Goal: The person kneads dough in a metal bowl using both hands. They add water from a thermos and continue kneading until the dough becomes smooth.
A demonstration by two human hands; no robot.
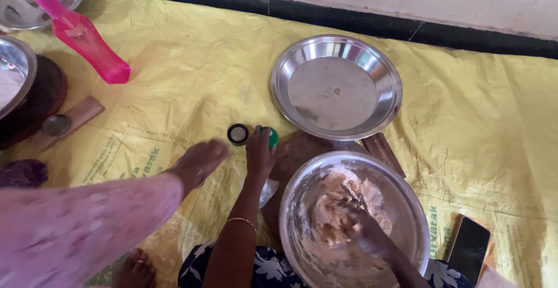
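Head view, looking down at a yellow plastic sheet (192,61) spread on the floor.

Right hand (354,221): inside a steel mixing bowl (407,195), buried in one pale lump of dough (337,206). Fingers appear curled into the dough, gripping it; motion blur hides the detail. Flour smears the bowl wall.

Left hand (258,154): reaches forward, closed around one bottle with a green cap (271,137). The bottle body shows clear below the palm. One thin bangle (241,221) sits on this wrist.

Count of items near the hands:
- one small round black lid (238,134), lying flat just left of the green cap, apart from it
- one empty steel plate (336,87), beyond the bowl
- one round wooden board (296,154) under the bowl, partly covered by it
- one dark phone (468,248), right of the bowl, well apart from both hands

Far left: one pink bottle (81,35) lying tilted, two more steel dishes, one at the top corner (23,9) and one at the left edge (14,76), and one small steel cup (56,124) resting on a wooden block (81,113).

One bare foot (197,160) rests on the sheet just left of the left hand; a second foot (136,270) shows at the bottom edge.
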